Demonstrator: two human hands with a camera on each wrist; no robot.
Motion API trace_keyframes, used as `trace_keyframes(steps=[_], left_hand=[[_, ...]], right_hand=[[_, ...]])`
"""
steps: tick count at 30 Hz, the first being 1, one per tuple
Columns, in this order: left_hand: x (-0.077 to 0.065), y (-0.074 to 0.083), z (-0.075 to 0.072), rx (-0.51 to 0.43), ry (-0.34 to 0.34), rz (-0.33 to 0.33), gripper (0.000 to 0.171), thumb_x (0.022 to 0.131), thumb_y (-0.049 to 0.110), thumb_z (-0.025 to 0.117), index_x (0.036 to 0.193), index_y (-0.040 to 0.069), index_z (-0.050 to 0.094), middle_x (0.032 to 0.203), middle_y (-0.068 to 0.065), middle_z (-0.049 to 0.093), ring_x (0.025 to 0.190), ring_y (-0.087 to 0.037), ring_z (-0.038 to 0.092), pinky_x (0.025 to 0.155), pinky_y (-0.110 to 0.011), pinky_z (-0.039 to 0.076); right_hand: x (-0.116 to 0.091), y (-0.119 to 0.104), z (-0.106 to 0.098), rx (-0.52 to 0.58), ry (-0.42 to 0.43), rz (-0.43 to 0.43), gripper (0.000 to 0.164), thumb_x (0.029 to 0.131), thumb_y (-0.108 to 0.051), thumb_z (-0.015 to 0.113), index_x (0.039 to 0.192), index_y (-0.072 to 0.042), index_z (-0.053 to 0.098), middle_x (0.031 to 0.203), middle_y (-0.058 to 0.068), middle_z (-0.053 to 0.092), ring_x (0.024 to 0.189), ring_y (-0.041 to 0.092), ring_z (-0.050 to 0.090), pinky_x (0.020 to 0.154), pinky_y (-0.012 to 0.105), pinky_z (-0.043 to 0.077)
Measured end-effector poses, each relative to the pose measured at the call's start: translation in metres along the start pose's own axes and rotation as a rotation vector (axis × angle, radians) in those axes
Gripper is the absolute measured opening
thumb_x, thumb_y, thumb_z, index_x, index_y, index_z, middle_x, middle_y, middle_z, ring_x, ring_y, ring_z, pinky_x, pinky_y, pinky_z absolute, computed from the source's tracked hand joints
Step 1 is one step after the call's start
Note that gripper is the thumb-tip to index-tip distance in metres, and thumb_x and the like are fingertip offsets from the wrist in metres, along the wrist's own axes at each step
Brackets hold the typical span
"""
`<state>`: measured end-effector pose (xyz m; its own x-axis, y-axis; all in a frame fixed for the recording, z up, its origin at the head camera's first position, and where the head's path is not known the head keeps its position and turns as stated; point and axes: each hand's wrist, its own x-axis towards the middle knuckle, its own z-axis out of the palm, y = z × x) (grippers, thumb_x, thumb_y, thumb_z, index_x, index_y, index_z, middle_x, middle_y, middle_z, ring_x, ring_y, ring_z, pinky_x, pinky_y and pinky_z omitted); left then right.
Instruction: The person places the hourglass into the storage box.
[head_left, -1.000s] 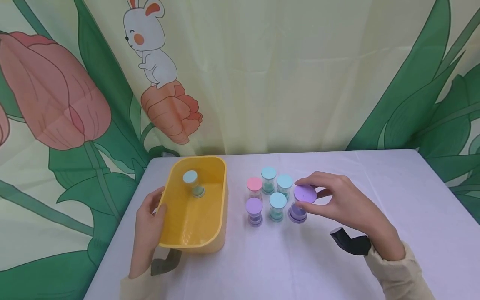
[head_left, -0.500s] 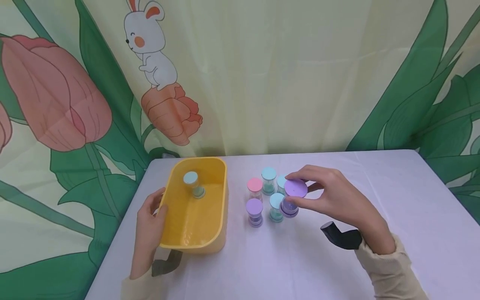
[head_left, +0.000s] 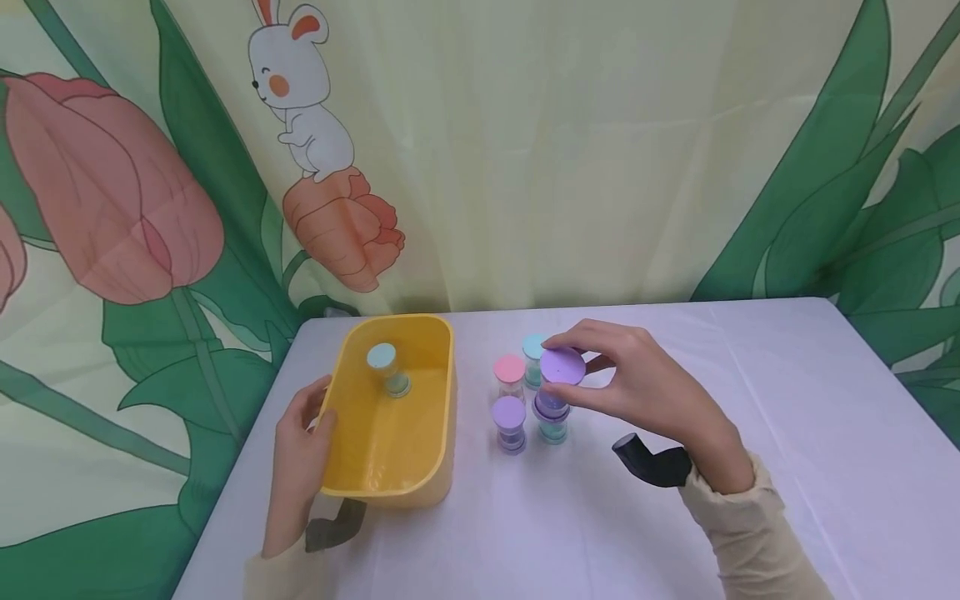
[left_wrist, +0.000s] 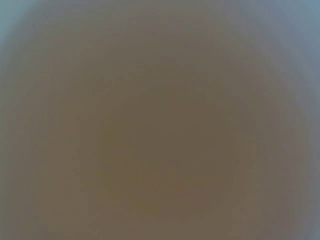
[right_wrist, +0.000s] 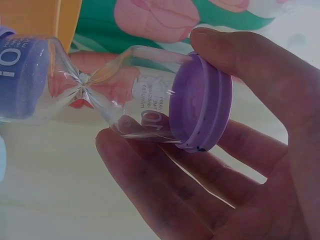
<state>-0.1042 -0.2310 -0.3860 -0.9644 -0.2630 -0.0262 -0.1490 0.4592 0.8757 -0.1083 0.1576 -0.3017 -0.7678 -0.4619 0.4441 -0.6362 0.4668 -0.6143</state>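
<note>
Purple-capped, the timer (head_left: pixel 562 367) sat pinched in my right hand (head_left: pixel 637 379) near a teal one (head_left: pixel 552 432), while my left hand (head_left: pixel 300 440) gripped the tub (head_left: pixel 429 490) — a carrying step, I judged, the next move likely needing height to clear its wall.

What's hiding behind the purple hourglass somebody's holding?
Behind the purple hourglass, in the head view, a blue-topped hourglass peeks out partly, and another one's aqua base shows below. That one's top is covered; so is anything fully behind the right hand.
</note>
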Motion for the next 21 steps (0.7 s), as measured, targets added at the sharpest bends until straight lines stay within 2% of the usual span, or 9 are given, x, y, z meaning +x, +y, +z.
trace_keyframes(steps=[9,21], left_hand=[[0.0,0.0,-0.001,0.015,-0.002,-0.011,0.048,0.103,0.022,0.043,0.15,0.018,0.041,0.145,-0.008,0.051,0.123,-0.027,0.053,0.08,-0.004,0.042],[0.001,0.0,0.0,0.014,0.0,-0.014,0.047,0.102,0.022,0.044,0.15,0.019,0.041,0.145,-0.007,0.051,0.122,-0.025,0.054,0.083,-0.008,0.045]], right_hand=[[0.016,0.0,0.008,0.033,-0.034,0.0,0.036,0.078,-0.015,0.084,0.112,-0.015,0.071,0.1,-0.011,0.067,0.092,0.004,0.061,0.077,0.028,0.058],[0.037,-0.002,0.017,0.05,-0.041,0.016,0.035,0.079,-0.021,0.084,0.111,-0.016,0.072,0.093,-0.011,0.065,0.092,0.005,0.06,0.08,0.027,0.057]])
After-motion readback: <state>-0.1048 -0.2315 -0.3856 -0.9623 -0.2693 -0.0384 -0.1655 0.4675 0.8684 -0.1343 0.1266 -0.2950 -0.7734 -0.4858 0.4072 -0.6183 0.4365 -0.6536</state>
